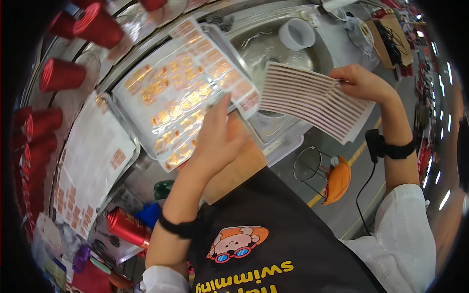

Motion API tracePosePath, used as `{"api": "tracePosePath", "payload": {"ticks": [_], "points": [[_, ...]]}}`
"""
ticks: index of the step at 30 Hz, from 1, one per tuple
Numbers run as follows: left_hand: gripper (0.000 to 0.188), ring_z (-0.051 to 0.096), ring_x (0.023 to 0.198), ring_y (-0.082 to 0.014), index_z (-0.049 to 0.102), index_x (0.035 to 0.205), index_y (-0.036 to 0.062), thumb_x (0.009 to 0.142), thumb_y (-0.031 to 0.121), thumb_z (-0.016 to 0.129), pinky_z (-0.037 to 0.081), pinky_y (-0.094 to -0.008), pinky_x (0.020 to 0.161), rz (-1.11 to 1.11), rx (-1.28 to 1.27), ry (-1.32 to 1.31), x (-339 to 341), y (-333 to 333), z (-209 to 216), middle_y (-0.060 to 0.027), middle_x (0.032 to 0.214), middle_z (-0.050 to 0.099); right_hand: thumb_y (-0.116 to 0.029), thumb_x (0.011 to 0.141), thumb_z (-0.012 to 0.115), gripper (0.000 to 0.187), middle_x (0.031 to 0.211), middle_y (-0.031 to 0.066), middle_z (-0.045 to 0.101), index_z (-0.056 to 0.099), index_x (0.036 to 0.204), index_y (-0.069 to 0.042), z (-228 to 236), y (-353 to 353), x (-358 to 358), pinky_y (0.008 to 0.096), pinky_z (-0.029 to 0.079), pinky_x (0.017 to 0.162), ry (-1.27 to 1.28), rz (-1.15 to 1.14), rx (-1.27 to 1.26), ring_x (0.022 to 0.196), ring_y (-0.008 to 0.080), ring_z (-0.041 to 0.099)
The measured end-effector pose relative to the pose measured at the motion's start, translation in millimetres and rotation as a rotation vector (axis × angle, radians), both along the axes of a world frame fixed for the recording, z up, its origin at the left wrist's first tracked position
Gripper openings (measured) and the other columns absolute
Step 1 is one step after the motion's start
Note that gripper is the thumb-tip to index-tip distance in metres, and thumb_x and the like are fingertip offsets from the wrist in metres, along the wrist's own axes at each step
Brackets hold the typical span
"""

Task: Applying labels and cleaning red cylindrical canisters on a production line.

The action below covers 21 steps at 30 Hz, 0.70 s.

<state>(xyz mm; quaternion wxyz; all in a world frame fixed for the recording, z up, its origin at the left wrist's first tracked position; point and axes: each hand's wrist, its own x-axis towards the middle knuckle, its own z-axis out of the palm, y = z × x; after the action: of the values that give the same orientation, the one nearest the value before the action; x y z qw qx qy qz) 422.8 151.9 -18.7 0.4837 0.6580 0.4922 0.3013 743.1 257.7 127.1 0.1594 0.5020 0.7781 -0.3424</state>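
My right hand (360, 84) is closed on the edge of a striped sheet (308, 97), white with thin dark lines, held above the sink's near side. My left hand (217, 139) is over the near right edge of a sheet with gold and orange printed patches (183, 93), its fingers apart and slightly blurred. I see nothing held in it. The patterned sheet covers most of a pale tray (134, 124). A plain tan board (239, 168) lies beneath my left hand, against my black apron (273, 219).
A metal sink (254, 44) contains a white tub (297, 34). At left, another tray (95, 151) bears a pale sheet with few prints. Red cups (63, 74) line the far left. A red can (128, 227) is near my left forearm. An orange-covered stool (337, 180) stands on the floor.
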Motion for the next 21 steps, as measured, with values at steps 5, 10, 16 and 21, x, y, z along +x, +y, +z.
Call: {"api": "tracePosePath", "payload": {"ticks": [5,10,16,21], "points": [[0.067,0.054,0.109,-0.0379,0.037,0.134,0.0011,0.078,0.022,0.067,0.043,-0.0424,0.093,0.123,0.103,-0.067,29,-3,-16,-0.0246,0.119,0.054,0.004,0.067,0.048,0.026,0.073,0.0207,0.057,0.057,0.091,0.002,8,1,-56,0.0365,0.045,0.063,0.028,0.175,0.005,0.066,0.0352,0.053],[0.037,0.062,0.090,-0.0211,0.051,0.116,-0.0012,0.083,0.013,0.059,0.048,-0.0327,0.080,0.265,-0.454,-0.407,9,-32,-15,-0.0149,0.097,0.063,0.004,0.068,0.049,0.020,0.069,0.0217,0.053,0.055,0.087,0.002,-20,2,-87,0.0414,0.042,0.060,0.093,0.317,-0.091,0.067,0.0397,0.051],[0.034,0.054,0.108,-0.0150,0.049,0.122,-0.0039,0.088,0.002,0.050,0.042,-0.0293,0.094,0.441,-0.595,-0.630,-35,-96,-23,-0.0109,0.117,0.058,-0.001,0.070,0.053,0.023,0.078,0.0206,0.059,0.058,0.093,0.000,-85,-19,-147,0.0427,0.045,0.068,0.075,0.352,-0.236,0.077,0.0378,0.058],[0.035,0.057,0.105,-0.0151,0.048,0.123,-0.0046,0.088,0.000,0.050,0.044,-0.0287,0.091,0.501,-0.641,-0.474,-62,-135,-49,-0.0112,0.115,0.060,-0.005,0.072,0.055,0.030,0.089,0.0185,0.064,0.063,0.101,-0.005,-123,-48,-193,0.0424,0.048,0.075,-0.054,0.397,-0.199,0.087,0.0358,0.061]]}}
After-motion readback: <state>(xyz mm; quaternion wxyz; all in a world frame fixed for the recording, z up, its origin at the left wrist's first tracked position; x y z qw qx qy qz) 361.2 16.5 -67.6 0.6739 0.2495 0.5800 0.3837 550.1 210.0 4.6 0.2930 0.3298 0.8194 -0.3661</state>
